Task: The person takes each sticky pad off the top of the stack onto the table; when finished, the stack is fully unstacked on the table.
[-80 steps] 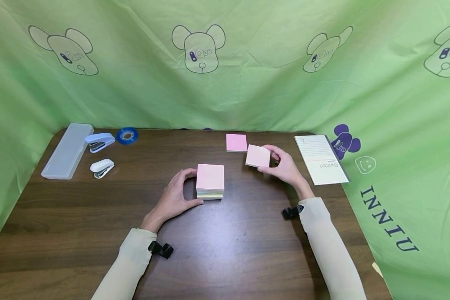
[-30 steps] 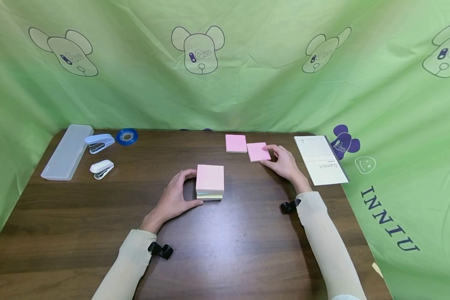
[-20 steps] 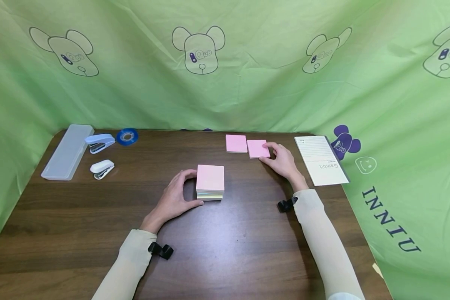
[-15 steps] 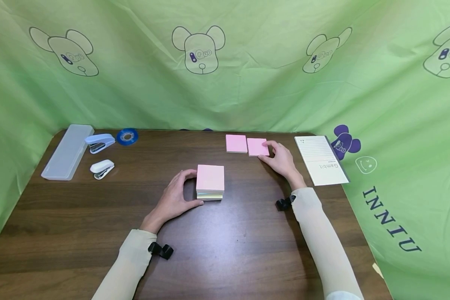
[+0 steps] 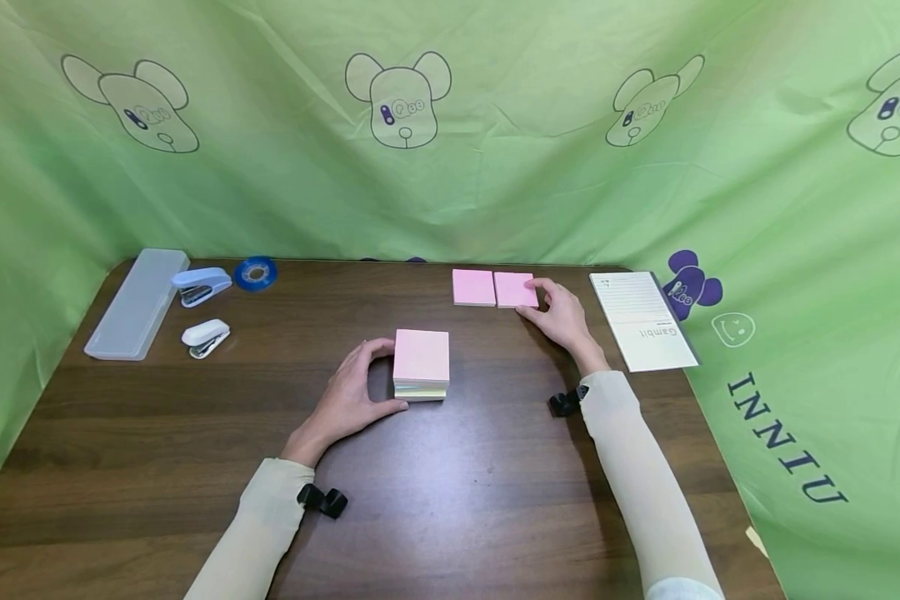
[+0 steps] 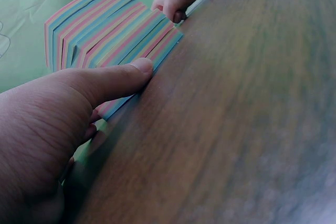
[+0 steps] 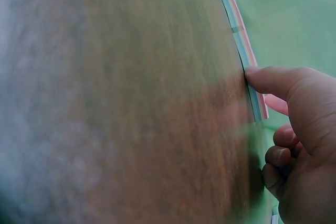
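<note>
A tall stack of sticky notes (image 5: 422,357), pink on top, stands mid-table. My left hand (image 5: 343,398) grips its left side, the thumb at the near edge; the left wrist view shows the stack's pink, blue and yellow layers (image 6: 110,32). Toward the back of the table, my right hand (image 5: 566,319) pinches a thin pink sticky note pad (image 5: 514,290) by its right side. That pad lies flat beside a second pink sticky note pad (image 5: 473,287), with a narrow gap between them. In the right wrist view, the thumb presses the held pad's striped edge (image 7: 251,90).
At the right edge lies a white lined notepad (image 5: 641,321). On the left are a translucent pencil case (image 5: 135,304), a blue stapler (image 5: 201,283), a white stapler (image 5: 205,337) and a blue tape roll (image 5: 255,273). A green cloth (image 5: 285,183) hangs behind the table.
My right hand has lowered the pad to the table, then slid it away from me, level with the other pink pad. The left hand has stayed on the stack.
</note>
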